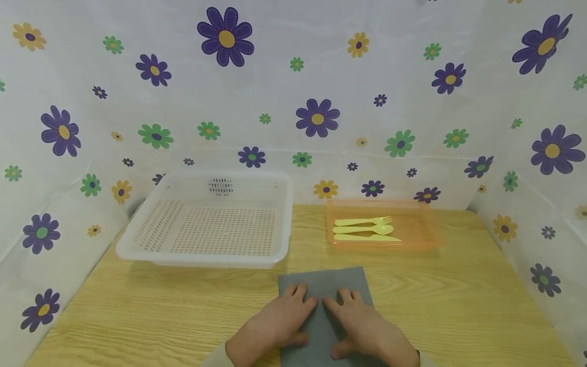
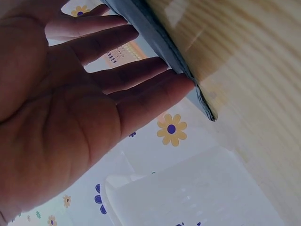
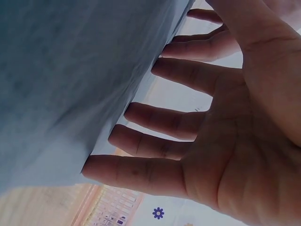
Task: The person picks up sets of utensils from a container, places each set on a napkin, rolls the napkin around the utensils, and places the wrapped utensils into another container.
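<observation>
A folded grey cloth (image 1: 321, 285) lies flat on the table near its front edge. My left hand (image 1: 286, 318) rests its fingertips on the cloth's left part. On the right part, my right hand (image 1: 359, 323) touches it in the same way. Both thumbs point inward, and the two hands stand a short gap apart. In the left wrist view, straight spread fingers (image 2: 141, 101) press on the cloth (image 2: 160, 42) beside its layered edge. Extended fingers (image 3: 141, 172) also meet the cloth (image 3: 70, 94) in the right wrist view, with the palm raised off it.
A white perforated plastic basket (image 1: 282, 244) stands at the back left. Back right is a translucent orange tray (image 1: 422, 247) with a yellow fork (image 1: 353, 222), spoon (image 1: 362, 230) and knife (image 1: 364, 238). Flower-printed sheeting (image 1: 257, 92) encloses the wooden table (image 1: 151, 311) at the back and sides.
</observation>
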Available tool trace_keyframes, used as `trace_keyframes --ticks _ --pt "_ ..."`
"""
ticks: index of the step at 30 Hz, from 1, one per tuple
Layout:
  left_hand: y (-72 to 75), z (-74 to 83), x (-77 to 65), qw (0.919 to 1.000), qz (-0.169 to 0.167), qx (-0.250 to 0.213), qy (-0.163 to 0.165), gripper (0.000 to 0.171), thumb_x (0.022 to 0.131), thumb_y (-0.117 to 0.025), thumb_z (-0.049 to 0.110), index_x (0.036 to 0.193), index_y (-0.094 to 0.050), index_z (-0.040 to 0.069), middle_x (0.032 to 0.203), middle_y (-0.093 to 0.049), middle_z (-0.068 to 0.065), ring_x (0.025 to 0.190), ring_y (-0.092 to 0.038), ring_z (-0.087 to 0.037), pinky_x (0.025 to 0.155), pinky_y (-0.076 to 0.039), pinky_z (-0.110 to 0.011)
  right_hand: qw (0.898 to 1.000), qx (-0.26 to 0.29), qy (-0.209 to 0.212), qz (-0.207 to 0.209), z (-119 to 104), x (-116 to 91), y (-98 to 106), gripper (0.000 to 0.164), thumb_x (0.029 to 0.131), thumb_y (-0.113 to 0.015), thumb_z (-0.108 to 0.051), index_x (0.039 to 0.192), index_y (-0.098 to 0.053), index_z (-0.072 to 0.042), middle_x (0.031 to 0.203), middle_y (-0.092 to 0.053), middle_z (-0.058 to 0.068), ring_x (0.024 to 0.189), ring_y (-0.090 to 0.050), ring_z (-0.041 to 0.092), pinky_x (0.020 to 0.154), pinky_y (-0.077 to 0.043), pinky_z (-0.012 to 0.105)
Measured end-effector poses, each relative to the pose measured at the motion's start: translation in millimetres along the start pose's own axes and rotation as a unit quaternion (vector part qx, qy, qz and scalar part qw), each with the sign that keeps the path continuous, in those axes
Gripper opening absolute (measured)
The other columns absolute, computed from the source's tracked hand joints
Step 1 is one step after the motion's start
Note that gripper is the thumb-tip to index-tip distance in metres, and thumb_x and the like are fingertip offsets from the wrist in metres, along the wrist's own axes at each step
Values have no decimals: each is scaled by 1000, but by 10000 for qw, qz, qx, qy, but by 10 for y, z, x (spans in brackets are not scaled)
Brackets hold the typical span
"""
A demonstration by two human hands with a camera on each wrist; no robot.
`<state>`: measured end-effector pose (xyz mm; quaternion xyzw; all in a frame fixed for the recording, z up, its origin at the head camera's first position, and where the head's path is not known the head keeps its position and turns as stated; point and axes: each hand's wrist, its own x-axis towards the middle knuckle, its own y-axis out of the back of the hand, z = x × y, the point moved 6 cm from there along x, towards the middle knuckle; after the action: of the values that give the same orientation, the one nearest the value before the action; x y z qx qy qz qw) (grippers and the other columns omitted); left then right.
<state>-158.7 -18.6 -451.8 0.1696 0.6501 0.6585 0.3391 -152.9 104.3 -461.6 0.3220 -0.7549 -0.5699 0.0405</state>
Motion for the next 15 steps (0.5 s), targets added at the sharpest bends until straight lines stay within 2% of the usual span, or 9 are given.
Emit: trace_keyframes --ticks 6,15 --pt "0 20 -9 10000 -76 -30 30 69 73 -76 49 127 -52 14 132 -43 -14 122 -43 -31 82 -52 -34 10000 40 -73 -22 4 -6 5 95 60 -84 -49 138 -45 -11 134 -38 22 119 -39 42 81 -48 50" --pt "12 56 -15 9996 -137 -140 190 75 74 -76 48 133 -49 12 139 -39 -19 126 -40 -35 78 -53 -40 10000 61 -41 38 16 -15 27 96 59 -86 -46 139 -45 -12 136 -36 21 120 -38 41 81 -48 49"
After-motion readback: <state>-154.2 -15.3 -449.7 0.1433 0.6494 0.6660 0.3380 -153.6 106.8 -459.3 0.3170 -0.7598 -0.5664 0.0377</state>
